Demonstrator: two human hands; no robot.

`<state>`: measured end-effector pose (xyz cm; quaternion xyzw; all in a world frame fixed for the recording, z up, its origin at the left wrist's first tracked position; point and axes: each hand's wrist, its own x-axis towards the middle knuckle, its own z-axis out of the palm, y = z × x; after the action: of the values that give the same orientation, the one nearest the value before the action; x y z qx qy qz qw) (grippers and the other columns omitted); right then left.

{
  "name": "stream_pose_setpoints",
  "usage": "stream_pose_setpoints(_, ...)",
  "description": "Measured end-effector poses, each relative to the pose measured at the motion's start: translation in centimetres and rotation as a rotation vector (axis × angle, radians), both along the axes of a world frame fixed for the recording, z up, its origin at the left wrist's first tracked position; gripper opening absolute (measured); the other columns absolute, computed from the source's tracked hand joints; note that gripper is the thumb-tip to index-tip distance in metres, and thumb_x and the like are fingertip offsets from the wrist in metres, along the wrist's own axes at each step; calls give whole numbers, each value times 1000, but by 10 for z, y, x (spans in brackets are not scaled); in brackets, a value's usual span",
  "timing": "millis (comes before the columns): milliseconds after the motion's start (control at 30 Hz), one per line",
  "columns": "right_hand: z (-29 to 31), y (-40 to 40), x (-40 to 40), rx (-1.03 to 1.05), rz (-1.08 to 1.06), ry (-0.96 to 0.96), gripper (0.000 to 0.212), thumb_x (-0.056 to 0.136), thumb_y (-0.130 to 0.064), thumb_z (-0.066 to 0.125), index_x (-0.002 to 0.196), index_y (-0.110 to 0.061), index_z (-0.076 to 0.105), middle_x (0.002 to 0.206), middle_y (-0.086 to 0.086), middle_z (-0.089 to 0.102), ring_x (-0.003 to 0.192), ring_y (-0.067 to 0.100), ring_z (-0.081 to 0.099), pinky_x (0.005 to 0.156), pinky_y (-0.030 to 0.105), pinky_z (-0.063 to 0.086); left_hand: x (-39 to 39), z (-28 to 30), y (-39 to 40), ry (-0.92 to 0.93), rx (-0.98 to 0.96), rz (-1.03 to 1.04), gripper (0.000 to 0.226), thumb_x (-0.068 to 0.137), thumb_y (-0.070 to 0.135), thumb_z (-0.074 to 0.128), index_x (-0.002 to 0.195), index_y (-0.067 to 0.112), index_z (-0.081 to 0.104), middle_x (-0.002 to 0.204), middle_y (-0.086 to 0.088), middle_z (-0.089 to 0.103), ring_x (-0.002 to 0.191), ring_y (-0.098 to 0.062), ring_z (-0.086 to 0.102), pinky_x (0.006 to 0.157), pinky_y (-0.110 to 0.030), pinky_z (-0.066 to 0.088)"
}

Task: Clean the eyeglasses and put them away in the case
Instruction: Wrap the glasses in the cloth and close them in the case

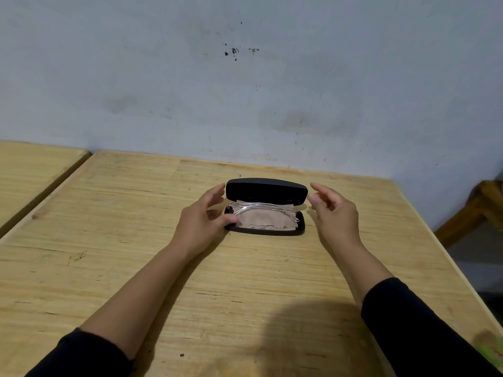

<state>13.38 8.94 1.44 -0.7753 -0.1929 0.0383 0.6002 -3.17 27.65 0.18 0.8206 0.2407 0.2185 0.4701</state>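
Note:
A black hard eyeglass case [266, 189] lies open on the wooden table [136, 240], lid tilted up at the back. Inside it rest clear-framed eyeglasses [261, 208] on a beige cleaning cloth [261, 221]. My left hand [204, 221] is at the case's left end, thumb touching the lower shell's edge, fingers spread near the lid. My right hand [334, 210] hovers just right of the case, fingers apart, holding nothing.
A stained grey wall [245, 77] stands right behind the table. A second wooden table [32, 170] adjoins on the left across a narrow gap. A wooden piece of furniture [473, 210] sits past the table's right edge.

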Motion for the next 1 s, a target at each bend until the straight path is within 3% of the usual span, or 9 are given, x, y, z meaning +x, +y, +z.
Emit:
stream_pose_setpoints(100, 0, 2, 4, 10, 44, 55, 22, 87, -22, 64, 108, -23, 70, 100, -5, 69, 88, 5, 63, 77, 19, 48, -2, 0, 1, 23, -48, -82, 90, 67, 20, 81, 141, 37, 32, 132, 4, 55, 113, -5, 54, 98, -17, 40)
stream_pose_setpoints(167, 1, 3, 6, 22, 38, 88, 19, 86, -23, 65, 104, -23, 71, 89, -7, 70, 75, 4, 62, 69, 21, 48, -2, 1, 1, 24, -62, -84, 94, 66, 17, 82, 141, 38, 29, 131, 0, 56, 109, -5, 54, 93, -13, 38)
stream_pose_setpoints(300, 0, 4, 8, 39, 42, 112, 12, 85, -25, 67, 96, -27, 72, 78, -5, 70, 64, 3, 60, 62, 27, 52, -2, 0, 3, 39, -81, -125, 100, 64, 14, 83, 142, 39, 25, 132, -1, 56, 116, -6, 52, 98, -15, 37)
stream_pose_setpoints(533, 3, 4, 6, 91, 61, 107, 12, 83, -24, 68, 92, -18, 72, 81, 1, 71, 68, 7, 63, 58, 9, 48, -2, -2, 4, 45, -78, -108, 99, 63, 17, 84, 140, 40, 26, 133, -3, 56, 121, -13, 53, 100, -19, 38)
stream_pose_setpoints(833, 0, -5, -1, 116, 85, 53, 7, 84, -16, 67, 89, -20, 71, 82, -5, 70, 71, 2, 65, 63, 11, 50, -3, 2, 2, 44, -61, -91, 92, 64, 17, 83, 137, 41, 31, 131, -7, 57, 120, -14, 53, 95, -15, 36)
stream_pose_setpoints(1000, -4, -7, -2, 85, 79, 35, 8, 83, -19, 68, 88, -23, 71, 85, -4, 72, 81, 12, 67, 74, 23, 53, -4, 2, 2, 41, -78, -88, 89, 64, 15, 83, 133, 42, 35, 128, -7, 59, 113, -9, 54, 91, -11, 36)
